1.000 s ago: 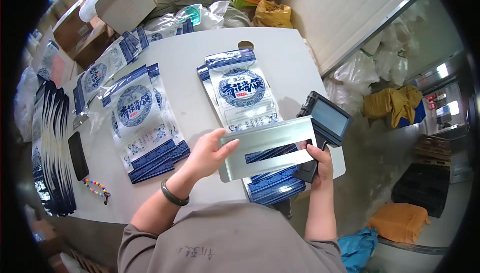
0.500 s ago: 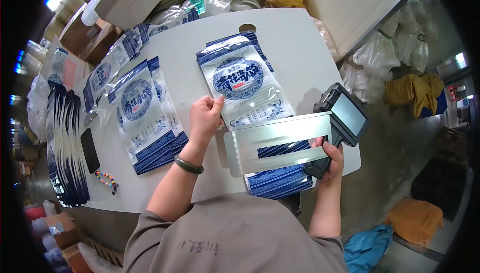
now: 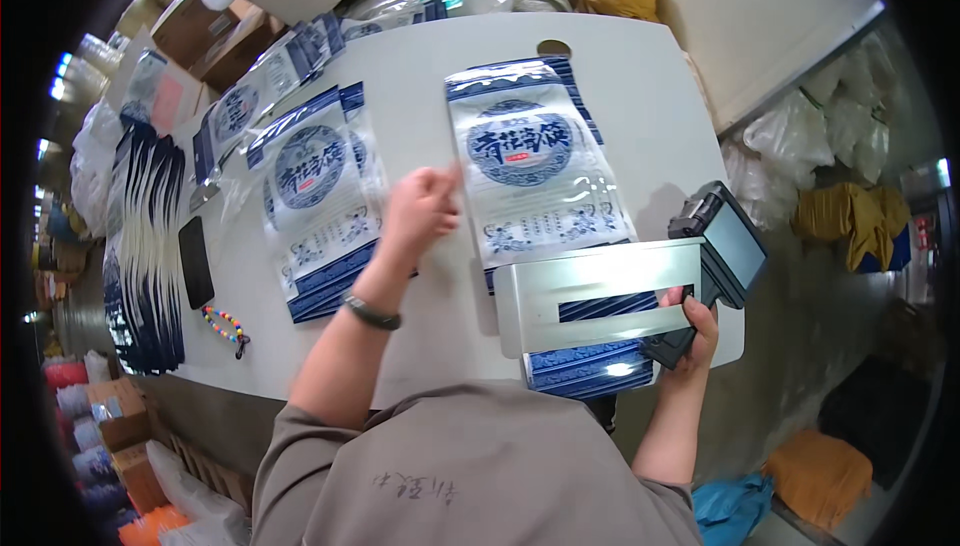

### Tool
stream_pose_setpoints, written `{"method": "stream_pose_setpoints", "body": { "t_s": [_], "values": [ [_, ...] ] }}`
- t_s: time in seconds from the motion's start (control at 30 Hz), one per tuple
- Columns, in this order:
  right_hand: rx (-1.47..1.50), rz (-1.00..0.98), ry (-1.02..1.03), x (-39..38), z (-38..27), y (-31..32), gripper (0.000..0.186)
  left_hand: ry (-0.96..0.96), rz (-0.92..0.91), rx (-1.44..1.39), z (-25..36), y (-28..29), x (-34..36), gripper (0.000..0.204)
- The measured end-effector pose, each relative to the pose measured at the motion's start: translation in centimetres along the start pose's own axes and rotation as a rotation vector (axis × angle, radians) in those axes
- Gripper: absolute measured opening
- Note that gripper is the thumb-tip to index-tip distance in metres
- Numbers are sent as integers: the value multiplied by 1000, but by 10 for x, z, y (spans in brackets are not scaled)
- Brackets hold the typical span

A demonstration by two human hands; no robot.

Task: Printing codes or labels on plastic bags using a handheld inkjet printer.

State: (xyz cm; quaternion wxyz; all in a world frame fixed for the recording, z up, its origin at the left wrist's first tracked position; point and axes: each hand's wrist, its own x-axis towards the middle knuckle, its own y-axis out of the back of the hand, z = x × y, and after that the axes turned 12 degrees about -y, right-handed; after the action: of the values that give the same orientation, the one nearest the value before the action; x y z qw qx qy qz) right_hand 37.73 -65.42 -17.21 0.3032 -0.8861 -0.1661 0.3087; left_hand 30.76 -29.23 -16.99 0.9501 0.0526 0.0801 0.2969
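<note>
In my right hand is the black grip of a handheld printer with a screen, its flat metal guide plate reaching left over the lower part of a stack of bags. The top blue-and-white plastic bag lies flat, printed side up; blue bag ends show beneath the plate. My left hand is closed, slightly blurred, just left of that stack and apart from it, with nothing visible in it. A second stack of the same bags lies left of this hand.
Fanned bags stand along the white table's left edge. A black phone and a beaded strap lie beside them. More bags and cardboard boxes are at the back left. Clear plastic sacks hang at right.
My left hand has let go of the top bag's left edge and moved off it to the left. The printer and plate keep their place over the stack. The whole view has shifted.
</note>
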Motion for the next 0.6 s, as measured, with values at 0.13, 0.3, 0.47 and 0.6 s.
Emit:
{"method": "stream_pose_setpoints", "body": {
  "t_s": [0.13, 0.3, 0.47, 0.6],
  "values": [
    [4, -55, -50, 5, 7, 17, 26, -420, 73, 492, 1, -18, 6, 31],
    [-14, -63, -27, 3, 6, 9, 26, -625, 353, 357, -5, 62, -5, 33],
    [-64, 17, 34, 1, 2, -5, 28, -328, 444, 507, -32, 183, -17, 56],
    [-49, -4, 38, 1, 1, -1, 30, -25, 420, 945, -26, 192, -14, 65]
  ]
}}
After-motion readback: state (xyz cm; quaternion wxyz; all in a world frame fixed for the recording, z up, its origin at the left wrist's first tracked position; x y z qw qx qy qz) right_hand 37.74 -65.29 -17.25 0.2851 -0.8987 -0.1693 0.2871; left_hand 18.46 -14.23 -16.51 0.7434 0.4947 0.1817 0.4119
